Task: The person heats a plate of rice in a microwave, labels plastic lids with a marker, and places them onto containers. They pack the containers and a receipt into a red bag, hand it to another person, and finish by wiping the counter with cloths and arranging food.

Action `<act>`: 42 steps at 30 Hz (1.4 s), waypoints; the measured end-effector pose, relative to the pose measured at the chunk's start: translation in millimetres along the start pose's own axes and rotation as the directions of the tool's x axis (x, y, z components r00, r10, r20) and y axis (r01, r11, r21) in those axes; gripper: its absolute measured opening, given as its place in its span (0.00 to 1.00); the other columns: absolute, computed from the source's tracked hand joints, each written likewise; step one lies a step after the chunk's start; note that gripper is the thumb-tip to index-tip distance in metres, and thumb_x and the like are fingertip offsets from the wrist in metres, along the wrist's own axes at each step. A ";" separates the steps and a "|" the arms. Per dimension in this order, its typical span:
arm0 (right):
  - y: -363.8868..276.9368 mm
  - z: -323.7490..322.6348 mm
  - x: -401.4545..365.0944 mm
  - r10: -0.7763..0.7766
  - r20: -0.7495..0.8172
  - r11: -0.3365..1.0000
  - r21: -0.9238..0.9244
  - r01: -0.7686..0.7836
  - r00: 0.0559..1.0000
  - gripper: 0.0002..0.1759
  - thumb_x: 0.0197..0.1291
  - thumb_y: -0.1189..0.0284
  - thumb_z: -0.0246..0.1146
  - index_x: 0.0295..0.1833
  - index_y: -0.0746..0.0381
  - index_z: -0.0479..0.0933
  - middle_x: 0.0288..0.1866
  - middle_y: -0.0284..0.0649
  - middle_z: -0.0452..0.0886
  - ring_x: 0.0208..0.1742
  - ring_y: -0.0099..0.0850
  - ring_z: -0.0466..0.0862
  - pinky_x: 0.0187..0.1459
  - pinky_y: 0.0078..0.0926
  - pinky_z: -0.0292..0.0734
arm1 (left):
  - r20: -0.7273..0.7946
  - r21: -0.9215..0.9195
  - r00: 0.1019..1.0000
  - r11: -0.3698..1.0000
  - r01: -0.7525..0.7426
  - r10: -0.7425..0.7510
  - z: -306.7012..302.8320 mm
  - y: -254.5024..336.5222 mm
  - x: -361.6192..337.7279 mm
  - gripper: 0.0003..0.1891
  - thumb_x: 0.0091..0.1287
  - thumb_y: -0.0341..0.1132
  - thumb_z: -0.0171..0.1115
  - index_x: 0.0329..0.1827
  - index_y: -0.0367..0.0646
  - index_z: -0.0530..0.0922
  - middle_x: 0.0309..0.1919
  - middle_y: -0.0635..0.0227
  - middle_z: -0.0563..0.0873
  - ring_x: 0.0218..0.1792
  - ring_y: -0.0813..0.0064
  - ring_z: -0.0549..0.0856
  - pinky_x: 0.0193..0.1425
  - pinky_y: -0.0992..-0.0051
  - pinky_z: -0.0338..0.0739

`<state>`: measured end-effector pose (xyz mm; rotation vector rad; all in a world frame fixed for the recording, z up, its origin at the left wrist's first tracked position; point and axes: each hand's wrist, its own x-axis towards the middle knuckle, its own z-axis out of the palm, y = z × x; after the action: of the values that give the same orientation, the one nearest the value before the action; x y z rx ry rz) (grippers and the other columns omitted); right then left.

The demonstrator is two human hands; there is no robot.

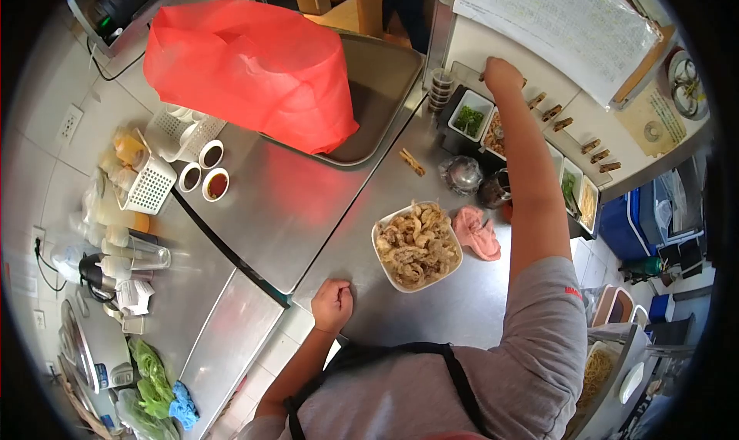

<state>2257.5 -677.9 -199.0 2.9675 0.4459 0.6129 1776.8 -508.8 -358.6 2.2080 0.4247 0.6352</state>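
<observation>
**Meanwhile, a right hand up at the peg rail**

Meanwhile, the person stood over the steel worktop [308, 201] with the two hands far apart. The right hand [502, 74] was stretched well forward and to the right, at the near end of a row of wooden pegs [551, 113] that ran slantwise away along the ledge, under a printed sheet [562, 20]. Its fingers were curled over. I could not tell whether they gripped a peg or only rested there, since the back of the hand hid whatever lay under it.

The left hand [332, 304] was closed in a fist on the worktop's near edge and seemed to hold nothing. It was much the farther of the two from the pegs.

Just below the right hand sat a tub of chopped greens [469, 120]. Between the arms lay a white dish [376, 249] heaped with fried pieces, a pink cloth [477, 234] just beside it.

Farther left, a red bag [254, 66] covered most of a tray [381, 78], so its load was hidden. The writing on the sheet was too small to read.
</observation>
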 end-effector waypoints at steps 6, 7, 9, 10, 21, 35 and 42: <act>-105.3 -14.4 -89.4 -0.335 0.223 0.931 0.229 0.285 0.915 0.20 0.49 0.58 0.60 0.43 0.62 0.73 0.44 0.45 0.74 0.47 0.42 0.75 0.44 0.38 0.73 | 0.024 0.021 1.000 1.000 0.006 -0.007 -2.0 3.7 1.5 0.02 0.50 0.26 0.56 0.26 0.43 0.75 0.23 0.65 0.77 0.23 0.66 0.78 0.26 0.74 0.72; -120.0 10.4 -98.4 -0.353 0.430 0.922 0.311 0.231 0.831 0.26 0.47 0.55 0.60 0.45 0.64 0.71 0.45 0.46 0.76 0.47 0.41 0.77 0.46 0.38 0.73 | 0.016 0.028 1.000 0.999 -0.026 0.026 -1.6 1.5 1.8 0.02 0.50 0.26 0.56 0.26 0.43 0.75 0.23 0.65 0.77 0.23 0.66 0.78 0.26 0.73 0.72; -130.9 40.7 -117.8 -0.404 0.519 0.900 0.373 0.225 0.754 0.26 0.46 0.56 0.60 0.45 0.65 0.72 0.42 0.47 0.77 0.45 0.42 0.77 0.44 0.39 0.73 | 0.016 0.019 1.000 1.000 -0.009 0.009 -0.8 -0.2 0.5 0.02 0.50 0.26 0.56 0.26 0.43 0.75 0.23 0.65 0.77 0.23 0.66 0.78 0.26 0.73 0.72; -132.8 49.2 -121.7 -0.413 0.559 0.888 0.422 0.183 0.719 0.25 0.45 0.58 0.60 0.45 0.65 0.72 0.42 0.48 0.77 0.44 0.43 0.78 0.43 0.39 0.73 | 0.014 0.014 1.000 1.000 -0.002 0.001 -0.7 -0.5 0.4 0.02 0.50 0.26 0.56 0.26 0.43 0.75 0.23 0.65 0.77 0.22 0.66 0.78 0.26 0.73 0.72; -84.9 4.6 -130.1 -0.484 0.545 0.234 0.834 -0.499 0.685 0.13 0.50 0.71 0.60 0.42 0.64 0.74 0.31 0.34 0.77 0.24 0.20 0.75 0.27 0.17 0.71 | -0.014 0.000 0.999 0.999 -0.045 0.045 -2.1 2.0 -0.7 0.02 0.51 0.26 0.54 0.26 0.42 0.75 0.23 0.63 0.77 0.23 0.64 0.78 0.27 0.73 0.72; 180.3 -44.0 -149.3 0.556 -0.246 0.763 0.531 -0.370 0.794 0.10 0.52 0.64 0.57 0.38 0.56 0.76 0.34 0.43 0.80 0.37 0.41 0.79 0.39 0.37 0.73 | 0.017 -0.008 0.999 0.999 -0.034 0.035 2.8 -4.2 -6.0 0.03 0.53 0.27 0.53 0.28 0.40 0.74 0.25 0.59 0.77 0.27 0.60 0.78 0.31 0.69 0.72; 190.7 2.3 -128.5 0.499 -0.094 0.820 0.372 -0.434 0.862 0.12 0.53 0.66 0.55 0.45 0.52 0.72 0.37 0.43 0.79 0.38 0.42 0.79 0.39 0.39 0.73 | 0.012 0.081 0.998 0.995 -0.062 0.061 4.0 -2.2 -7.1 0.02 0.53 0.28 0.53 0.27 0.40 0.74 0.25 0.59 0.78 0.27 0.60 0.78 0.31 0.69 0.72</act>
<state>2196.3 -898.1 -223.8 3.3882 -0.2219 0.9546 1773.1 -513.2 -364.8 2.3085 0.3852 0.6505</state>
